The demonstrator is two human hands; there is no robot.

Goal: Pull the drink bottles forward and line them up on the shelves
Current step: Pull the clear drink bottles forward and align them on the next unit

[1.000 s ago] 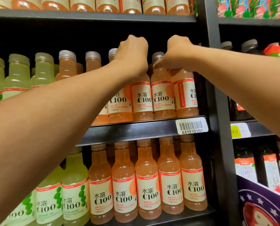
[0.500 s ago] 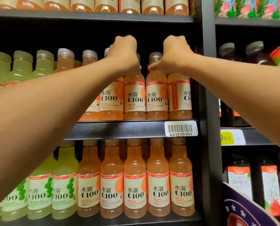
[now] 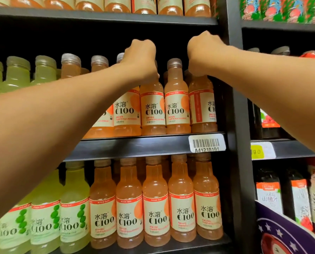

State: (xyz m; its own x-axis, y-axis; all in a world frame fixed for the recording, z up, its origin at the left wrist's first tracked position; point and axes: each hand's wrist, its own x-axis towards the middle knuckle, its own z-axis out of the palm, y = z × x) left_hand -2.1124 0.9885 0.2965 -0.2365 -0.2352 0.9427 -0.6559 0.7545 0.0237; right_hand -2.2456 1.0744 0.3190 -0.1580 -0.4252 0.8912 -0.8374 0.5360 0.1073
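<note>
Orange C100 drink bottles stand in a row at the front of the middle shelf [image 3: 134, 146]. My left hand [image 3: 141, 57] grips the top of one orange bottle [image 3: 152, 110], hiding its cap. My right hand [image 3: 202, 52] grips the top of the rightmost orange bottle [image 3: 203, 110], whose label is turned sideways. Between them stands a free orange bottle [image 3: 177, 107] with its cap showing. More orange bottles stand behind the front row, mostly hidden.
Green C100 bottles [image 3: 17, 74] fill the left of the middle shelf. The lower shelf holds green bottles [image 3: 74, 213] and orange bottles [image 3: 155, 208]. A black upright post [image 3: 235, 107] bounds the bay on the right; dark bottles [image 3: 268, 197] stand beyond it. A barcode tag [image 3: 206, 143] sits on the shelf edge.
Both hands stay on the bottle tops. My right hand has shifted right, away from the middle bottle's cap, and now sits over the rightmost bottle. The camera view drifted slightly.
</note>
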